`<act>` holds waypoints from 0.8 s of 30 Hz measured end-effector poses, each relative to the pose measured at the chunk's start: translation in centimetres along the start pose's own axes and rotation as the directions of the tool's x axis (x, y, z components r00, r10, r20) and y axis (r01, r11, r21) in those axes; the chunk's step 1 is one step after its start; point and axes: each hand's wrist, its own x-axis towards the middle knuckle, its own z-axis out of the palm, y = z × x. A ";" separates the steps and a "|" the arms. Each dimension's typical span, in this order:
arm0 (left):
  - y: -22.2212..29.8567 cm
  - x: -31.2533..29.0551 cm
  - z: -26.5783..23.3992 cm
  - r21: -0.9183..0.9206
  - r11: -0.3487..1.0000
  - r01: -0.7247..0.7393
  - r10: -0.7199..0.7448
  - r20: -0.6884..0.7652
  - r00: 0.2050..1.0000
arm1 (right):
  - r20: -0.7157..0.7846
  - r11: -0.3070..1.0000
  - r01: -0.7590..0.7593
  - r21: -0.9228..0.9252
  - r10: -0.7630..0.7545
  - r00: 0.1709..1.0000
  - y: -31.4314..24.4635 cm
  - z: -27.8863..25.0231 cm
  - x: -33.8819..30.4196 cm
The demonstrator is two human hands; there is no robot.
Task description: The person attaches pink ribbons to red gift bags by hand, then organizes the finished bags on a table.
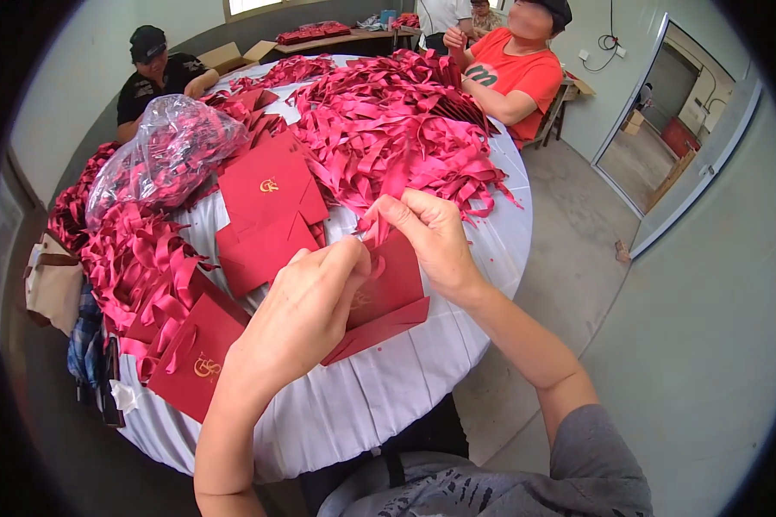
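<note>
In front of me on the table lies a dark red paper gift bag (pixel 398 280) with its folded bottom toward me. Over its top edge, a pink ribbon (pixel 377 233) runs between my hands. My right hand (pixel 435 239) pinches the ribbon between thumb and forefinger. Closed at the bag's left side, my left hand (pixel 306 302) also grips the ribbon, though its fingertips are partly hidden behind the hand. Flat red bags (pixel 272 194) with a gold emblem are stacked just beyond my left hand. Another red bag (pixel 200 358) with ribbon handles lies to its left.
Heaps of pink ribbon (pixel 379 129) and finished-looking bags cover much of the round, white-clothed table (pixel 362 405). A clear plastic bag (pixel 168 146) of ribbons sits at the left. Co-workers sit across, one in black (pixel 159 82), one in orange (pixel 517 73). An open door (pixel 690 129) stands at right.
</note>
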 end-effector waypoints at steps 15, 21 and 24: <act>-0.2 -0.4 0.9 -0.067 0.996 0.062 -0.067 -0.080 0.995 | 0.136 0.989 -0.133 -0.069 0.142 0.980 -0.7 0.0 -0.6; 0.1 -0.4 0.8 0.016 1.000 0.014 -0.012 -0.099 0.995 | -0.108 0.994 0.016 -0.108 -0.027 0.994 -0.3 1.7 -1.2; 0.1 -0.6 0.5 -0.054 0.995 0.086 -0.090 -0.071 0.993 | 0.083 0.994 -0.105 -0.016 0.106 0.991 -0.5 0.6 -0.8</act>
